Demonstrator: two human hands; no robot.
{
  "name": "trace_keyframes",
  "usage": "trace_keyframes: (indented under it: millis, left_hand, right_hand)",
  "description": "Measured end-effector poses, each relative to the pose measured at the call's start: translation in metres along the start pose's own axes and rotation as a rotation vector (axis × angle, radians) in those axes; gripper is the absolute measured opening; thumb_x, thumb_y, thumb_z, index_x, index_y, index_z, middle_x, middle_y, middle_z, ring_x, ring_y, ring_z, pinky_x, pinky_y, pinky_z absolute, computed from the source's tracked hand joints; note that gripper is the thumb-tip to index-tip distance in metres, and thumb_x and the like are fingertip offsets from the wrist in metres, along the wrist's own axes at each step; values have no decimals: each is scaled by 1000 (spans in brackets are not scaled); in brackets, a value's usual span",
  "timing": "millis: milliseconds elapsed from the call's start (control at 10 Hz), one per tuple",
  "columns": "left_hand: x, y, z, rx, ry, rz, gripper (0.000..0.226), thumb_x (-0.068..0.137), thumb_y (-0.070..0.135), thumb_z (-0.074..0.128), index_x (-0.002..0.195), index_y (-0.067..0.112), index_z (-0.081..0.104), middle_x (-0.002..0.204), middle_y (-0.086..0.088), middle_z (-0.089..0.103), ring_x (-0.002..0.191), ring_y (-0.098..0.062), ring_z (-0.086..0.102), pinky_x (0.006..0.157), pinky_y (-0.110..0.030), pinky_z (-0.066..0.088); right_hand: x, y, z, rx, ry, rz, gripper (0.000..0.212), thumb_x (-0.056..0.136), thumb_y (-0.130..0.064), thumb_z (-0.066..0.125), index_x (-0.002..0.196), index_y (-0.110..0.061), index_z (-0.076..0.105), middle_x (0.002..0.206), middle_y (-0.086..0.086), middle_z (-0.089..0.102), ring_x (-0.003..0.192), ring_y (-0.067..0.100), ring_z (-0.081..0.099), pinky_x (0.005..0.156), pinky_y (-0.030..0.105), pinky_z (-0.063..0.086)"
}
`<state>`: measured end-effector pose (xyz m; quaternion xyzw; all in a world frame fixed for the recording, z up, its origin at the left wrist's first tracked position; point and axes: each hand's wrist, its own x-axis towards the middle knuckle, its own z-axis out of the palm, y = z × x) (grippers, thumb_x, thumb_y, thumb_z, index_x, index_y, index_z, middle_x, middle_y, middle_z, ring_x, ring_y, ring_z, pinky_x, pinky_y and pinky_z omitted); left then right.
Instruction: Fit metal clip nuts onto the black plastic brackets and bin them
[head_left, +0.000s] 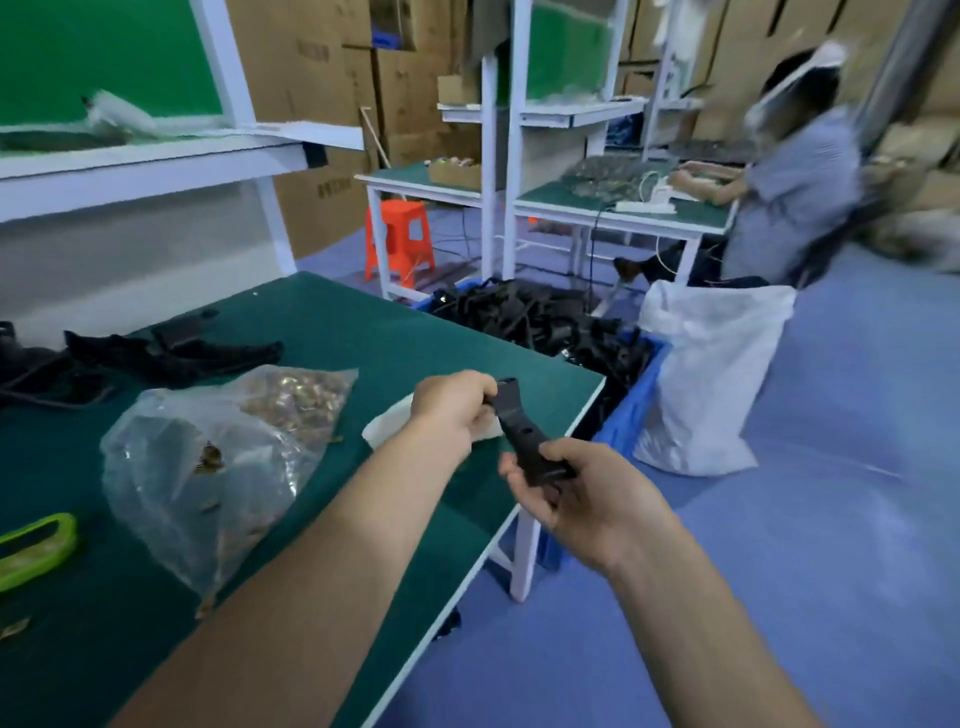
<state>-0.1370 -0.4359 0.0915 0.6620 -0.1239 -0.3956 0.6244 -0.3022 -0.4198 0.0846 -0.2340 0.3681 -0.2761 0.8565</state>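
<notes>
Both hands are over the right edge of the green table (363, 332), sharing one black bracket (519, 434): left hand (452, 410) curled round its upper end, right hand (576, 499) pinching the lower end between thumb and fingers. Blue bin (631, 410), heaped with brackets, sits on the floor at one o'clock of the hands, white sack (717, 374) just beside it. Clear bag of clip nuts (234, 441) at nine o'clock, loose brackets (171, 353) on the table at ten.
</notes>
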Motion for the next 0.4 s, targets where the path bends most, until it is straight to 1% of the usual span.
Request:
trace_keyframes:
  millis: [100, 200, 300, 400]
  left_hand:
    - [5, 14, 34, -36, -122, -59, 15, 90, 7, 69, 101, 6, 59, 81, -13, 60, 71, -20, 61, 55, -25, 56]
    - [8, 65, 43, -163, -234, -42, 31, 97, 42, 66, 103, 16, 51, 101, -6, 52, 107, -23, 53, 97, -43, 51]
    - [10, 92, 32, -119, -102, 29, 23, 98, 41, 63, 101, 20, 52, 107, -6, 50, 107, -23, 47, 100, -43, 43]
    - [6, 87, -6, 26, 35, 205, 22, 93, 22, 66, 114, 17, 64, 111, -6, 56, 100, -22, 52, 91, -38, 45]
  right_hand:
    - [17, -40, 4, 1, 59, -27, 15, 95, 3, 53, 108, 9, 58, 108, 31, 67, 80, 37, 71, 58, 37, 61]
    - [56, -108, 52, -50, 85, -150, 28, 105, -23, 56, 119, 0, 55, 121, 23, 61, 103, 37, 66, 80, 55, 58]
    - [82, -131, 89, -287, 112, -145, 53, 103, -50, 53, 140, -12, 47, 124, 19, 57, 124, 37, 55, 102, 69, 42]
    - [92, -75, 97, -530, 38, -172, 34, 102, -33, 57, 123, -6, 60, 122, 17, 64, 101, 30, 62, 97, 55, 47]
